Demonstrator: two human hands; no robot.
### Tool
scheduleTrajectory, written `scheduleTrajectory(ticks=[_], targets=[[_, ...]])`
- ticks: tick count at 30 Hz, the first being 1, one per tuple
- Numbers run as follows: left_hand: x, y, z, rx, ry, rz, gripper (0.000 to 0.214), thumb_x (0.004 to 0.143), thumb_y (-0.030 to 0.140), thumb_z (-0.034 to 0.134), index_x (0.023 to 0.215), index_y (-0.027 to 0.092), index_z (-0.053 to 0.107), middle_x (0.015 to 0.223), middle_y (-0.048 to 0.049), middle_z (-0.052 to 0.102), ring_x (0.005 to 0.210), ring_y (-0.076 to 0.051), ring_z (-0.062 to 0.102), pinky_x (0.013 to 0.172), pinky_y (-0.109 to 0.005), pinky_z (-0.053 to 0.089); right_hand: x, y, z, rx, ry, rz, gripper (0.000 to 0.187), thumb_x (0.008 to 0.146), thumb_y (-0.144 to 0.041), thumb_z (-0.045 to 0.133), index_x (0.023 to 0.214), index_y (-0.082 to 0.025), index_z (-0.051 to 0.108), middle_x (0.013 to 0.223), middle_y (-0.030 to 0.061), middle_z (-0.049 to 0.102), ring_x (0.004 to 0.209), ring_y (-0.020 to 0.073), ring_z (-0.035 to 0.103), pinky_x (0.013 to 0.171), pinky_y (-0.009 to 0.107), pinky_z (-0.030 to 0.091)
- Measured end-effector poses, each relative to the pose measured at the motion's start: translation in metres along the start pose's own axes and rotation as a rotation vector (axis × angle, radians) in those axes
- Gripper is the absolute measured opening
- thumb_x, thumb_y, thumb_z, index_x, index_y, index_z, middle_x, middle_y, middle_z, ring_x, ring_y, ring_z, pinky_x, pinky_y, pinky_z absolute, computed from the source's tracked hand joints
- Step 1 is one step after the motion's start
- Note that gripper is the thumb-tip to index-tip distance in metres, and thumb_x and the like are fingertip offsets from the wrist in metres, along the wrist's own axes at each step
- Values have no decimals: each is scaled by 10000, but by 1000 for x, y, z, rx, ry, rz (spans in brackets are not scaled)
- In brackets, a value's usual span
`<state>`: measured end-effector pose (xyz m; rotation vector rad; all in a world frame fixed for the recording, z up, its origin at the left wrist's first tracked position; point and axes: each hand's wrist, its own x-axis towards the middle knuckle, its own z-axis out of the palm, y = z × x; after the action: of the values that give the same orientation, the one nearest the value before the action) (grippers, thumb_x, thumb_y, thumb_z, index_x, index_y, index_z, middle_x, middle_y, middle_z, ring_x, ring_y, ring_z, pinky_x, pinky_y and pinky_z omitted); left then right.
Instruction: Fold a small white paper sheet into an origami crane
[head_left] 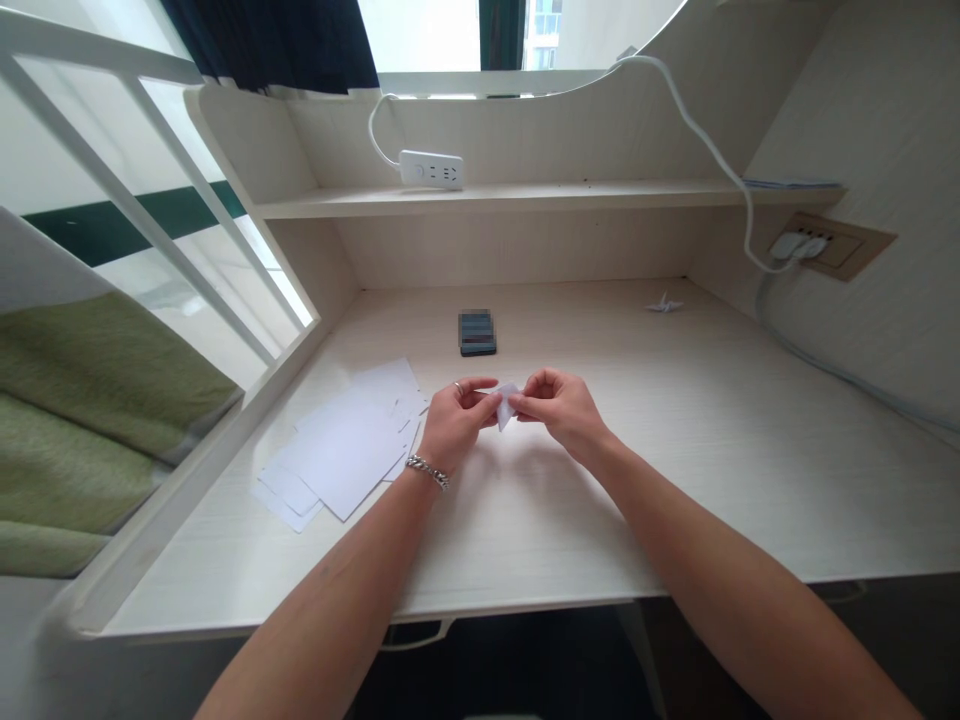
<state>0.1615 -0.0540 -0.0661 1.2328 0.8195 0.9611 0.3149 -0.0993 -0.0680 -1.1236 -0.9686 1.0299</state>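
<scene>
A small folded piece of white paper (pixel 505 404) is held just above the pale wooden desk (pixel 675 470), near its middle. My left hand (pixel 452 424), with a ring and a chain bracelet, pinches the paper's left side. My right hand (pixel 561 408) pinches its right side with fingers curled. Both hands are closed on the paper, which they partly hide. A loose pile of white paper sheets (pixel 341 450) lies on the desk just left of my left hand.
A dark phone (pixel 477 333) lies behind the hands. A small folded paper crane (pixel 664 304) sits at the back right. A white power strip (pixel 430 169) rests on the shelf, its cable running to a wall socket (pixel 806 243). A bed rail and green bedding are on the left.
</scene>
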Motion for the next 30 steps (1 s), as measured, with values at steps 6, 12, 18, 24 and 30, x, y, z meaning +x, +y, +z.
scheduleTrajectory(ticks=[6, 12, 18, 24, 30], targets=[[-3, 0, 2, 169, -63, -23, 296, 677, 371, 773, 762, 105, 675, 674, -71, 691, 601, -140, 643, 590, -256, 511, 1, 0, -3, -50, 54, -56, 353, 595, -328, 824, 784, -179, 565, 652, -6, 647, 631, 165, 646, 607, 301, 520], [-1, -3, -5, 534, -82, 167, 199, 731, 349, 698, 692, 154, 692, 602, -37, 671, 563, -141, 618, 563, -251, 480, 1, 3, -6, -255, -161, -121, 298, 692, -349, 751, 927, -174, 699, 693, 17, 667, 669, 157, 615, 651, 304, 490], [0, -7, -2, 443, -104, 130, 246, 783, 391, 637, 768, 147, 662, 703, -65, 699, 649, -155, 653, 619, -265, 513, -1, -1, 1, -173, -21, 5, 258, 696, -407, 727, 754, -161, 678, 714, 31, 668, 689, 150, 606, 647, 289, 479], [-1, 0, -3, 638, -57, 160, 176, 803, 315, 592, 726, 167, 648, 655, -40, 688, 570, -140, 616, 582, -266, 477, -1, -1, 1, -161, 3, 57, 282, 679, -422, 731, 755, -158, 667, 741, 30, 650, 704, 149, 597, 608, 269, 482], [-1, -3, -5, 676, -84, 201, 204, 829, 351, 561, 800, 178, 666, 700, -33, 690, 606, -141, 618, 604, -261, 463, 2, 3, -3, -333, -87, -26, 266, 757, -420, 642, 780, -157, 664, 719, 25, 632, 672, 145, 573, 593, 275, 494]])
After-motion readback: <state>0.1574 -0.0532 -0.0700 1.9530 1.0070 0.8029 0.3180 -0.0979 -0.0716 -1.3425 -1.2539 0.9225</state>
